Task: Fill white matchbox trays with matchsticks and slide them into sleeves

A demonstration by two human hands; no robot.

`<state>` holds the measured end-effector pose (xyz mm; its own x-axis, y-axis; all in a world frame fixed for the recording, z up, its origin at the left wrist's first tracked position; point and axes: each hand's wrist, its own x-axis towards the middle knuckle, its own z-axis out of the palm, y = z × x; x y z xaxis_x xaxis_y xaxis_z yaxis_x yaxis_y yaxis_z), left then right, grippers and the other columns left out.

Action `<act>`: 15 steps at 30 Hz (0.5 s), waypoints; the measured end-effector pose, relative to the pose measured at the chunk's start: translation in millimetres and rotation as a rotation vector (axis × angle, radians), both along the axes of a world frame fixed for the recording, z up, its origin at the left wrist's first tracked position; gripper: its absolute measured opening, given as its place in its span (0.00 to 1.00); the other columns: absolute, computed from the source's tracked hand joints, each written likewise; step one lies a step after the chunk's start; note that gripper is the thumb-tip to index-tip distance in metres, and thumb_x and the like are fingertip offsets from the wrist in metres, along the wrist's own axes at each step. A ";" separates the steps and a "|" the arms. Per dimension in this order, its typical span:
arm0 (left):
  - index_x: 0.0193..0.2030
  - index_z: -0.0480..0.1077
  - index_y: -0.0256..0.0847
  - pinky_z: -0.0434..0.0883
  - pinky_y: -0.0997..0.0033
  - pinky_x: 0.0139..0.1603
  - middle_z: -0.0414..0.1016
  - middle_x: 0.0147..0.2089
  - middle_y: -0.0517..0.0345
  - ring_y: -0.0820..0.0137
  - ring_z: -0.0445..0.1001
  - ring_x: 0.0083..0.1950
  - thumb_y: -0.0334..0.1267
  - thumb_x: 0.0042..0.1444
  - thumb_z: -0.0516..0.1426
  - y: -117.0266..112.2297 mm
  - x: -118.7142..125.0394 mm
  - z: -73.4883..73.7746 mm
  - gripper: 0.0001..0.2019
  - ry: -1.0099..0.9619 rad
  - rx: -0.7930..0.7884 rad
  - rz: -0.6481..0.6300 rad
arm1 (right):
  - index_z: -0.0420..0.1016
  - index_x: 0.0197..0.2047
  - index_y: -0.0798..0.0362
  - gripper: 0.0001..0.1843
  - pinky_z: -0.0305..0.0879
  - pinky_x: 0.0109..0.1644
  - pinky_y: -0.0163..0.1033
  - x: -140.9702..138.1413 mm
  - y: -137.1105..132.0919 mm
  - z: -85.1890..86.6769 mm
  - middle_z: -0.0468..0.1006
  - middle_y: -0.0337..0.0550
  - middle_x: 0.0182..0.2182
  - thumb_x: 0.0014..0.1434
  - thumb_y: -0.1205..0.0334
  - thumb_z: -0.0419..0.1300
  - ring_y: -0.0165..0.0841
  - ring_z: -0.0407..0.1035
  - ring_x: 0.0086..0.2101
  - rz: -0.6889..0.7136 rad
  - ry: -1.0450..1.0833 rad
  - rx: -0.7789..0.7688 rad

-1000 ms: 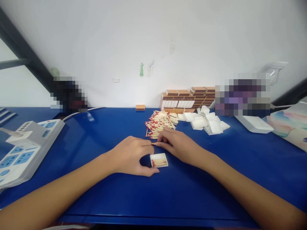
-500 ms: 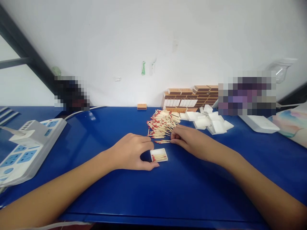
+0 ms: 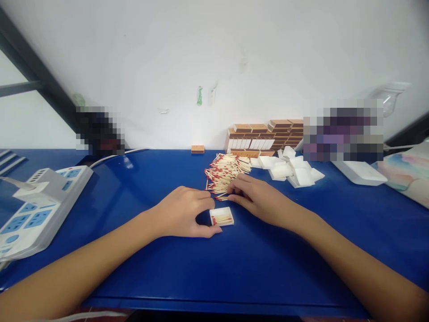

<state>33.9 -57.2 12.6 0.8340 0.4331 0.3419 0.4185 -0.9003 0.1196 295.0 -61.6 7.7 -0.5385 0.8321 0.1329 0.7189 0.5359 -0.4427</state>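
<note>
A small white matchbox tray [image 3: 221,216] with a few red-tipped matches in it lies on the blue table [image 3: 214,268]. My left hand [image 3: 182,212] is curled around its left side, thumb and forefinger touching the tray. My right hand [image 3: 258,197] rests just behind the tray, fingers pressed together on matches at the near edge of a loose pile of matches [image 3: 226,172].
Empty white trays [image 3: 291,171] lie right of the pile. Stacked brown matchbox sleeves [image 3: 264,136] stand against the wall, with one single box [image 3: 197,149] to their left. A white power strip [image 3: 33,205] sits at the left, and a white flat box [image 3: 360,172] at the right.
My right hand went from beside the tray out to the pile's right edge, then slid left along the pile's near edge. My left hand stayed on the tray.
</note>
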 end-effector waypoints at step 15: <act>0.34 0.74 0.39 0.59 0.67 0.28 0.74 0.31 0.61 0.72 0.72 0.29 0.56 0.61 0.61 0.3 0.4 -1.6 0.20 0.007 0.001 0.002 | 0.69 0.39 0.51 0.10 0.62 0.41 0.40 -7.0 -0.3 -5.4 0.74 0.44 0.39 0.73 0.57 0.56 0.35 0.69 0.38 0.004 -0.007 0.005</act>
